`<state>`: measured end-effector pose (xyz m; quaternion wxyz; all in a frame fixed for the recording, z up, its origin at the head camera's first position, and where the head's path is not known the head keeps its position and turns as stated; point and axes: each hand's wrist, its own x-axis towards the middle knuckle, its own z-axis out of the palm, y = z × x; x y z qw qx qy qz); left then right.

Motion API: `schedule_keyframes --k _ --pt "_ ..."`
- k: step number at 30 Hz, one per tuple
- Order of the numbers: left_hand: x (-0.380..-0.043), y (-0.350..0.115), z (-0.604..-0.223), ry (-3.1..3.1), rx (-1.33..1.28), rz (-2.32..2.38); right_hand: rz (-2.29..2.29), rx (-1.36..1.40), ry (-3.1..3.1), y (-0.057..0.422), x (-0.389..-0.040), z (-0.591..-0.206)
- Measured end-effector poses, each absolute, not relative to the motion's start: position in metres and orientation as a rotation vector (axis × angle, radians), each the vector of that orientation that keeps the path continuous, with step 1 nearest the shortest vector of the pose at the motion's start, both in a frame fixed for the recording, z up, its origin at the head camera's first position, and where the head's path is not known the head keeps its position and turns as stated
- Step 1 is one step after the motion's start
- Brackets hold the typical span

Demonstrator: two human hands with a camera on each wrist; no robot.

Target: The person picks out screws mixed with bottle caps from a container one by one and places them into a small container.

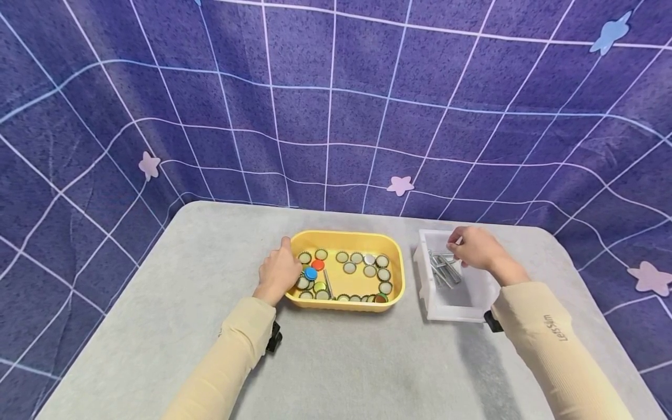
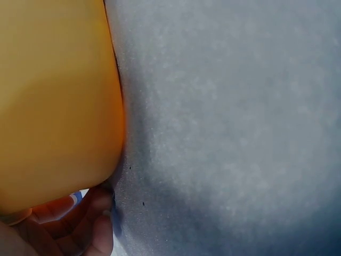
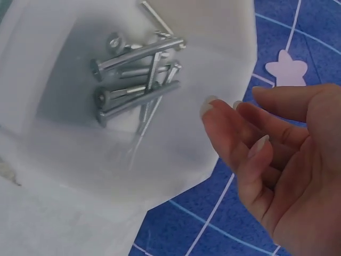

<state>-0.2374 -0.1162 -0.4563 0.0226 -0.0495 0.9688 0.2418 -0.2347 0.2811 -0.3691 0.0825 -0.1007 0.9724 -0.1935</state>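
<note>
A yellow plastic bin (image 1: 346,307) holds several bottle caps (image 1: 349,268), mostly pale inside up, with red, blue and green ones among them. One long metal bolt (image 1: 328,284) lies between the caps. My left hand (image 1: 279,272) grips the bin's left end; in the left wrist view its curled fingers (image 2: 85,226) are against the outer wall. Over the back of a white plastic bin (image 1: 454,313) hovers my right hand (image 1: 478,249), fingers loosely bent with nothing in them. Below it, several silver bolts (image 3: 138,56) lie crossed on that bin's floor, as the right wrist view shows.
Both bins stand side by side on a grey tabletop (image 1: 357,361), with a narrow gap between them. A purple-blue curtain (image 1: 299,116) with grid lines and stars rises behind the table and around its sides.
</note>
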Motion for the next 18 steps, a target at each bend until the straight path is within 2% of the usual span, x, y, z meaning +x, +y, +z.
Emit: schedule_keyframes --k 18 --pt "-0.236 -0.116 -0.456 3.001 -0.151 0.763 -0.725 -0.322 2.945 0.234 -0.241 -0.35"
